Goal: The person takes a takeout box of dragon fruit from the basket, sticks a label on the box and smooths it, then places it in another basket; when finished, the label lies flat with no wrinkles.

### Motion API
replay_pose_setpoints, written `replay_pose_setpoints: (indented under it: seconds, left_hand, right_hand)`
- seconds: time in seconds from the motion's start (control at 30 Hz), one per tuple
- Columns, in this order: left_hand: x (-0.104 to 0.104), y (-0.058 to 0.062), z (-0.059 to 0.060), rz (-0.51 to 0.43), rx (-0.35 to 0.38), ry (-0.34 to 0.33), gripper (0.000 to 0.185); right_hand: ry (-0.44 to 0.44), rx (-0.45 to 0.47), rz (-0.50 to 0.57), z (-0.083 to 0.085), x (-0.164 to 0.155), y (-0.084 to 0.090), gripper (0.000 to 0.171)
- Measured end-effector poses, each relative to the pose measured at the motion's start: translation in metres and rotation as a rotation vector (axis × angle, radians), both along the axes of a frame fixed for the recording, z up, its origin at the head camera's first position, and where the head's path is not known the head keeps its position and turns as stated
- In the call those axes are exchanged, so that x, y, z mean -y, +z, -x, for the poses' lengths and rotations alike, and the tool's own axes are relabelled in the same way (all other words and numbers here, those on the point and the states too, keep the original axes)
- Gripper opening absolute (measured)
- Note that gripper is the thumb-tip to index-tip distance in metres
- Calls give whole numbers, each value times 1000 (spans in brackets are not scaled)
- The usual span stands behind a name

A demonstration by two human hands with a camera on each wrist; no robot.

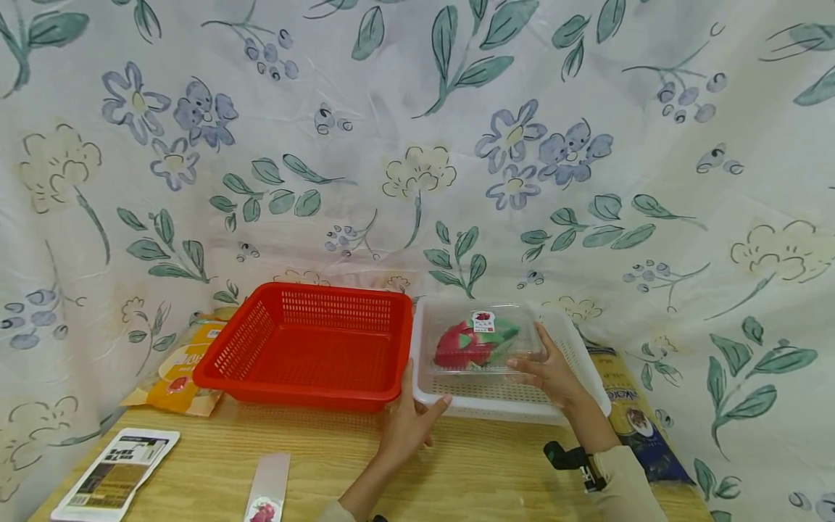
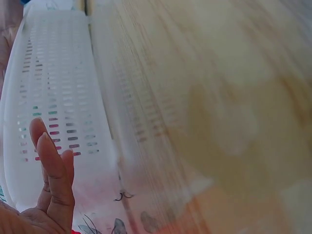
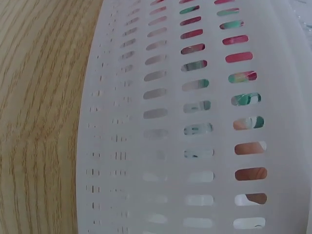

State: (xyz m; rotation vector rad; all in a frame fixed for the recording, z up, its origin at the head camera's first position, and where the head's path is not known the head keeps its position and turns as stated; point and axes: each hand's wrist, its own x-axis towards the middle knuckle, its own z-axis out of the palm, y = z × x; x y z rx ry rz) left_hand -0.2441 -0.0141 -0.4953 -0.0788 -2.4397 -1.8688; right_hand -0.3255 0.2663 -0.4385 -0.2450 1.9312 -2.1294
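While the right hand (image 1: 551,373) pinches the clear fruit box (image 1: 481,339) over the white basket (image 1: 590,366) | left hand (image 1: 407,428) flat, fingers straight, on basket's near-left corner | box is slippery, could drop or tip.

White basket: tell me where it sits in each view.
Head: white basket right of centre, beside the red basket.
Left wrist: upper left, its slotted wall beside the fingers.
Right wrist: its wall fills the right side.
Shared landmark: the wooden table.
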Motion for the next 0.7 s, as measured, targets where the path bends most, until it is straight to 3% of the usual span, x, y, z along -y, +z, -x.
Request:
replay_pose_setpoints:
  seconds: [0.7]
  left_hand:
    - [0,-1,0,-35,7,-7,101]
  right_hand:
    - [5,15,-31,6,0,-1,105]
